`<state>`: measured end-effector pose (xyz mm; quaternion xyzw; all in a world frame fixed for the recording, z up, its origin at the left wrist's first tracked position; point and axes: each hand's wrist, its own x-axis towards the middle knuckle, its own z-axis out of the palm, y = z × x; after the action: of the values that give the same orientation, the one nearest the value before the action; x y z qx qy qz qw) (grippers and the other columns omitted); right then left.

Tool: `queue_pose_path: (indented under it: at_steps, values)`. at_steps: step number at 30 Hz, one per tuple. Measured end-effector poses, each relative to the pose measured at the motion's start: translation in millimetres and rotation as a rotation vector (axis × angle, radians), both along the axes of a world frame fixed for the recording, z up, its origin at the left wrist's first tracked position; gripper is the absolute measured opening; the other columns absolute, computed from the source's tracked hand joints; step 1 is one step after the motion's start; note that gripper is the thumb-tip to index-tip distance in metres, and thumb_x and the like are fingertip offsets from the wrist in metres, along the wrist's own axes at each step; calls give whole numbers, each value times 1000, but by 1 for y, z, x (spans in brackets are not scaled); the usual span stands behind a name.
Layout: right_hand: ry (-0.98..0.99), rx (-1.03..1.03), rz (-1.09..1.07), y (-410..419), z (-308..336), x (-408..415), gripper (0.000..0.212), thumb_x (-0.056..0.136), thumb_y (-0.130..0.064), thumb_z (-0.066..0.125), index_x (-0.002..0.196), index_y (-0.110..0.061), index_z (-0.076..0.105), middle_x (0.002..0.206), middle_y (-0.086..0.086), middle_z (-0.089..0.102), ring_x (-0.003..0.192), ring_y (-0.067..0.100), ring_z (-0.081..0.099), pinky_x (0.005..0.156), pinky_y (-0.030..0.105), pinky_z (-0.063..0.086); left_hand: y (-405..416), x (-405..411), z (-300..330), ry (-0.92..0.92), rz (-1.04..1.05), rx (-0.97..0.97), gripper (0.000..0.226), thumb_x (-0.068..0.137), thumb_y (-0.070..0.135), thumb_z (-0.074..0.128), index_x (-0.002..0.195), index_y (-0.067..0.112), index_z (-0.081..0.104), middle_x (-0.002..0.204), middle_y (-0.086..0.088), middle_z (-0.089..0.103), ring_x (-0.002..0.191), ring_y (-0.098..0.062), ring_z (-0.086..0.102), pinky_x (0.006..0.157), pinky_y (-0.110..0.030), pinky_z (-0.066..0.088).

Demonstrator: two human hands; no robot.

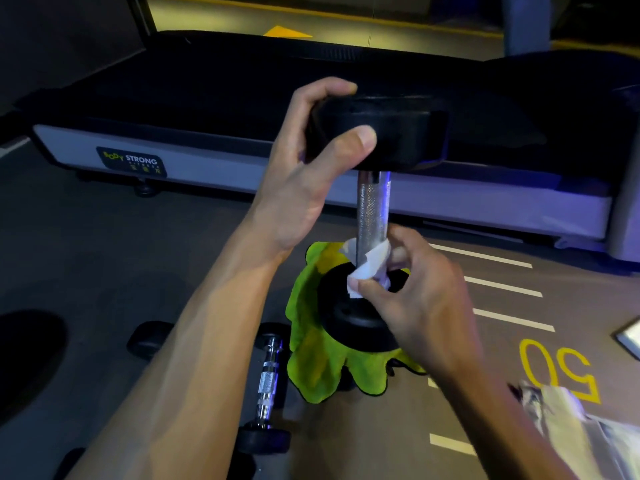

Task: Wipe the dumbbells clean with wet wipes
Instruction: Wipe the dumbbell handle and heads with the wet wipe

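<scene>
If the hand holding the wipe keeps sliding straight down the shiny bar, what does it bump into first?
Most likely the dumbbell's lower black weight. The right hand pinches the white wet wipe around the handle just above it, and the weight stands on a green cloth.

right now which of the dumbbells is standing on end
The big dumbbell between the hands: its lower head rests on the green cloth, left hand gripping the top head, right hand pressing a wipe to the handle. The smaller dumbbell lies flat on the floor.

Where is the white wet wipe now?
The wet wipe is centre-right, held by the right hand around the handle's lower end of the upright dumbbell.
</scene>
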<state>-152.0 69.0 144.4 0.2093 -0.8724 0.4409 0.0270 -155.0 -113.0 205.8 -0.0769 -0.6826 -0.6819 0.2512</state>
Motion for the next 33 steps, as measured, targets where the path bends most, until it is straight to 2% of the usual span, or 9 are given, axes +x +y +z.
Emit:
queue_pose_path:
  at_steps: [3,5,10,13,17,22,26,30,33]
  values:
    - [84,136,-92,-11,0,6,36,80,-41,84,107,-28,64,86,-10,75,90,21,72,84,43,55,4,-1,2,-1,30,-6,49,81,43,66,126,28,54,120,9,57,107,-1,59,91,-21,49]
    - [-24,101,-51,-6,-3,-5,33,81,-45,83,98,-23,65,86,-6,77,88,23,73,83,46,56,6,-1,3,2,30,-6,49,82,42,66,127,26,54,118,9,58,104,0,59,89,-18,49]
    - [-453,-170,448,21,-8,-48,31,87,-23,83,114,-11,75,113,3,80,111,14,73,105,43,55,7,-2,2,12,9,-11,49,82,40,67,127,25,54,120,8,58,110,-6,60,96,-27,50]
    - [-603,-232,603,23,-9,-60,36,87,-11,77,120,3,70,120,19,76,112,23,71,102,33,54,8,-4,2,18,-1,-10,49,82,39,68,127,24,54,118,7,58,110,-9,61,97,-30,52]
    - [-464,-173,437,15,-6,-44,24,84,-19,85,104,-12,75,97,1,80,95,14,73,91,37,55,9,-6,3,18,21,-10,50,82,40,67,127,22,55,119,7,59,111,-9,62,98,-29,52]
    - [12,255,-130,-8,3,6,35,79,-56,81,90,-28,63,80,-8,71,86,22,66,77,41,55,9,-4,1,33,13,-32,52,84,37,67,130,17,53,114,6,58,108,-8,59,99,-33,52]
    - [-80,214,-10,-2,15,17,30,85,-59,73,93,-31,63,83,-12,71,90,15,65,75,37,51,9,-5,1,39,22,-47,51,84,38,68,129,18,54,114,3,58,107,-6,59,99,-31,51]
    - [-356,185,182,18,34,22,36,98,-55,47,123,-33,62,103,-19,73,99,0,65,86,27,51,7,-8,1,21,24,-15,50,83,39,69,127,19,55,117,2,59,110,-12,61,100,-33,54]
    - [-124,231,56,19,28,19,17,98,-39,62,111,-30,68,102,-18,76,102,7,66,85,27,54,6,-9,1,22,25,-5,51,84,38,69,128,19,54,116,3,59,109,-11,61,99,-31,53]
